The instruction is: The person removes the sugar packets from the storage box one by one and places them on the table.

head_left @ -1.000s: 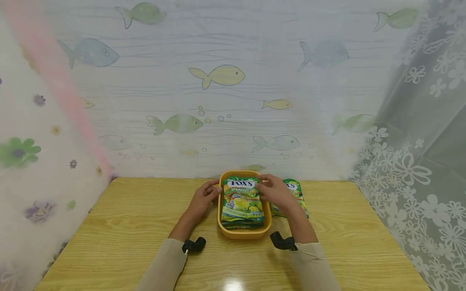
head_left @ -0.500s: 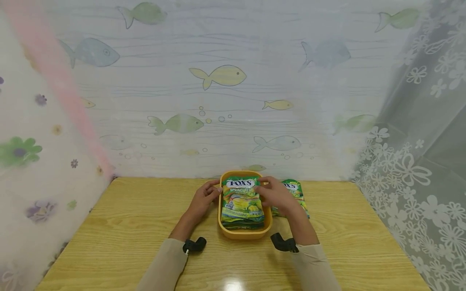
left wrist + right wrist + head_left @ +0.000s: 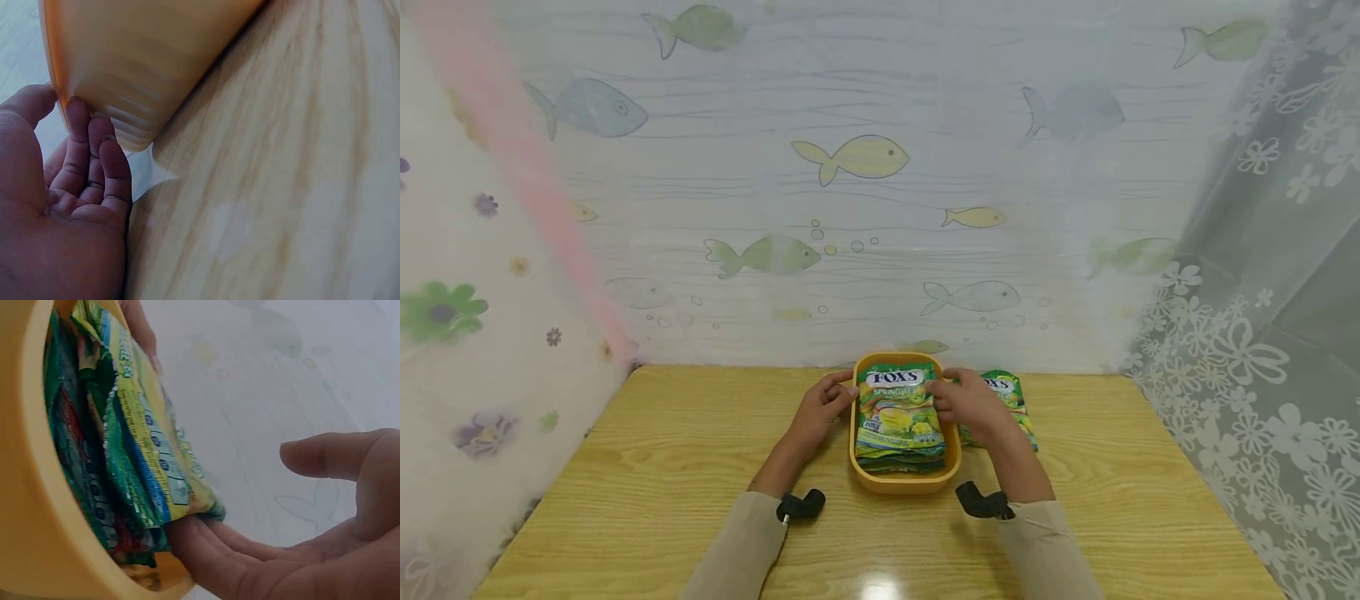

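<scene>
So your yellow tub (image 3: 904,484) is sitting on the wooden table (image 3: 685,475), just below the middle of the head view, and the stack of green Fox's packs (image 3: 895,417) is lying flat inside it, Spring Tea label up. Your left hand (image 3: 816,417) has a light hold on the tub's left edge, thumb at the rim and fingertips against the outer wall. Your right hand (image 3: 976,408) isn't gripping anything: in the right wrist view the thumb is well clear and the fingers touch the stack's side. That view's kinda dim, so I can't really tell how far they're tucked under. Another green pack (image 3: 1015,398) lies right of the tub, partly hidden behind that hand. Fish-print backdrop (image 3: 730,192) fills the upper frame.
</scene>
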The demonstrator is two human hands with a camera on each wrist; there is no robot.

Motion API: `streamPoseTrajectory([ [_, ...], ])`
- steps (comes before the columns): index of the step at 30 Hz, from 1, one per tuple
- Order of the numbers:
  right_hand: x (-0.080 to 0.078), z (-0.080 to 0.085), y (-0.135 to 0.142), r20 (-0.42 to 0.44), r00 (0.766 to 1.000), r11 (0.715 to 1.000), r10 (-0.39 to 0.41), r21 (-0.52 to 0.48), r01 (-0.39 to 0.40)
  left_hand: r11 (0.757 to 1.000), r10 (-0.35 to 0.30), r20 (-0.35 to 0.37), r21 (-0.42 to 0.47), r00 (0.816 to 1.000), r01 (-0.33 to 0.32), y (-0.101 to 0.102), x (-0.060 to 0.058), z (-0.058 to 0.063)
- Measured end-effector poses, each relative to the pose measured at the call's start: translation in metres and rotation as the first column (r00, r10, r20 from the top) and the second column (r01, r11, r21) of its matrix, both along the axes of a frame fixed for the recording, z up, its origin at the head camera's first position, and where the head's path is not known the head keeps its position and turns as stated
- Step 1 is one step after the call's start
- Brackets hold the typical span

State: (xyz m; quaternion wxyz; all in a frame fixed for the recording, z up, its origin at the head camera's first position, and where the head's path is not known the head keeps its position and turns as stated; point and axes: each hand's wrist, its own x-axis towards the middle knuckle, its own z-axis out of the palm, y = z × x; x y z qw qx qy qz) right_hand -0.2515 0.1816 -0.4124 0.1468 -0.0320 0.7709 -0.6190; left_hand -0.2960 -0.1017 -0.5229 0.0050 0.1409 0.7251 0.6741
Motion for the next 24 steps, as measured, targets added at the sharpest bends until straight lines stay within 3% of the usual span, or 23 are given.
streamPoseTrajectory([
  [6,-0.004,-0.009,-0.005,0.009,0.999,0.999,0.031,-0.037,-0.031,1.000,-0.002,0.004,0.002,1.000,0.002,0.000,-0.001,-0.001],
  [11,-0.004,-0.015,-0.014,0.008,0.999,0.999,-0.041,-0.010,0.041,1.000,0.002,0.005,0.007,1.000,-0.002,0.000,-0.002,-0.001],
  [17,-0.004,-0.024,-0.025,0.021,0.992,0.987,-0.122,-0.106,0.123,1.000,0.001,0.014,0.005,1.000,-0.001,-0.001,-0.002,-0.002],
  [24,-0.002,-0.029,-0.033,-0.004,0.992,0.990,-0.127,-0.060,0.126,1.000,0.002,0.001,-0.006,1.000,-0.002,-0.001,-0.003,-0.002],
])
